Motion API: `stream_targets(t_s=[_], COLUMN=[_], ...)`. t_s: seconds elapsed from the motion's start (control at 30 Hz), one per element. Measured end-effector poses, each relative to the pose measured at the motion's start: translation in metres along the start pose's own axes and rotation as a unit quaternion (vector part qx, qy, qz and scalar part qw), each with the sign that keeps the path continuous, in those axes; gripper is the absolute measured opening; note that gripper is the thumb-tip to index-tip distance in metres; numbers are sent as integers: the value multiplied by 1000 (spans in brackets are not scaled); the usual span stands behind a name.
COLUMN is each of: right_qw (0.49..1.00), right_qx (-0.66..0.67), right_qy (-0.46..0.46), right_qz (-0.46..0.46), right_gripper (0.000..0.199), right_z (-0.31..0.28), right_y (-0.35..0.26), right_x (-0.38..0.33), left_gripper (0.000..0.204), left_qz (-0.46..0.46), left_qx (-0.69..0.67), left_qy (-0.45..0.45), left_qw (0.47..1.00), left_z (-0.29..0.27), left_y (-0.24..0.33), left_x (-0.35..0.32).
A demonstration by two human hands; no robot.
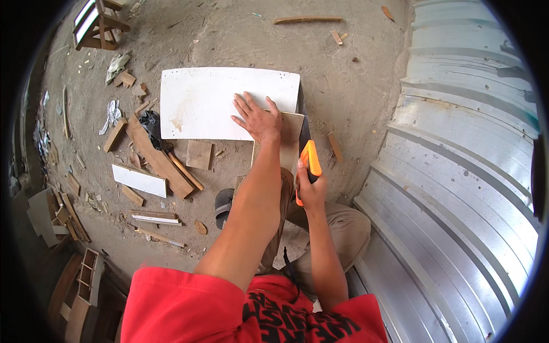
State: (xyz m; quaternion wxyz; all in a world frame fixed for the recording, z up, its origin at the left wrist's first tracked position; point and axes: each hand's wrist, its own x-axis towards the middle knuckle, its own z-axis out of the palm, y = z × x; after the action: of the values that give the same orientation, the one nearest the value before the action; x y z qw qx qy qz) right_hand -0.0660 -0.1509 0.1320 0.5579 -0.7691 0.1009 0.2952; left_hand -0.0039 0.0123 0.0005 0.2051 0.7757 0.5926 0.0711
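My left hand (257, 119) lies flat with fingers spread, across a white board (200, 103) and the corner of a light brown wooden board (290, 128). The brown board overlaps the white one's near right part and reaches back toward my legs. In my right hand (310, 186) is the orange and black handle of a handsaw (311, 157), the fingers wrapped round it. Its dark blade points away from me along the brown board's right edge. How deep the teeth sit in the wood, if at all, I cannot tell.
Offcuts and a long brown plank (154, 154) litter the dirt floor at left, beside a black plastic bag (150, 123) and a white-faced strip (140, 180). A wooden stool (97, 26) stands far left. Corrugated metal sheeting (452, 188) walls the right side.
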Motion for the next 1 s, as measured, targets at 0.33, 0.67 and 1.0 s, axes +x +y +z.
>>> stream_targets(t_s=[0.33,0.67,1.0], right_qw=[992,981,968], right_qx=[-70,-84,-126], right_qy=[63,56,29], right_qz=[79,167,214], right_gripper=[35,35,18], right_z=[-2,3,-17], right_y=[-56,-113,-121], right_x=[-48,-4,-23], left_gripper=[68,70,69], left_qz=[-2,13,19], left_qx=[11,15,3], left_qy=[-5,-9,0], left_qw=[1000,1000,1000], left_z=[3,4,5], left_y=[2,6,6], left_x=[-4,-1,0])
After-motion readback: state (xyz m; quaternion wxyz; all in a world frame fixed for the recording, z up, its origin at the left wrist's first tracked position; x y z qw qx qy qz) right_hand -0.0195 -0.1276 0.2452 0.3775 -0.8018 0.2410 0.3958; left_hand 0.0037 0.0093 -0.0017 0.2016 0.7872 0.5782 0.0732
